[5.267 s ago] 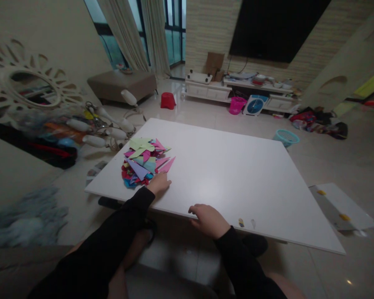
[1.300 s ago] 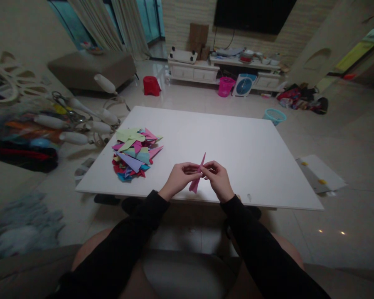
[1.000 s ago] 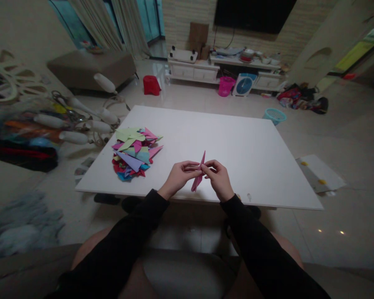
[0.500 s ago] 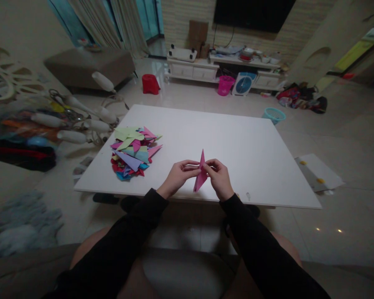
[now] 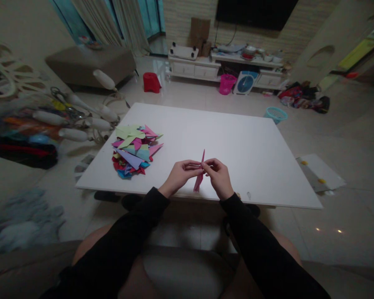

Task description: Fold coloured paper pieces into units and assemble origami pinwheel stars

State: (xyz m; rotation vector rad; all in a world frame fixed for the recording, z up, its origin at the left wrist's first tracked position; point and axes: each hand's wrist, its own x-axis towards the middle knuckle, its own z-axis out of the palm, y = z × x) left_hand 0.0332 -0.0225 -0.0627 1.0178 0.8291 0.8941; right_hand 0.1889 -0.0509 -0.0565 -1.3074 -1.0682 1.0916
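Note:
A narrow piece of folded pink paper (image 5: 198, 183) is held above the front edge of the white table (image 5: 237, 141), its pointed tip upward and away from me. My left hand (image 5: 183, 173) pinches it from the left. From the right, the thumb and fingers of my right hand (image 5: 217, 175) close on its middle. The fingers of both hands meet there and cover that part of the paper. To the left on the table lies a heap of folded coloured paper pieces (image 5: 132, 155), in green, pink, purple, blue and red.
A small clear object (image 5: 249, 194) lies near the table's front edge. Left of the table stands a lamp with several white shades (image 5: 73, 134). Beyond the far edge are a red stool (image 5: 151, 82), a pink bin (image 5: 227, 84) and a blue basket (image 5: 276, 114).
The pink paper now shows a thinner, more edge-on outline between my fingers. Both hands stay at almost the same place, and the fingertips have drawn closer together.

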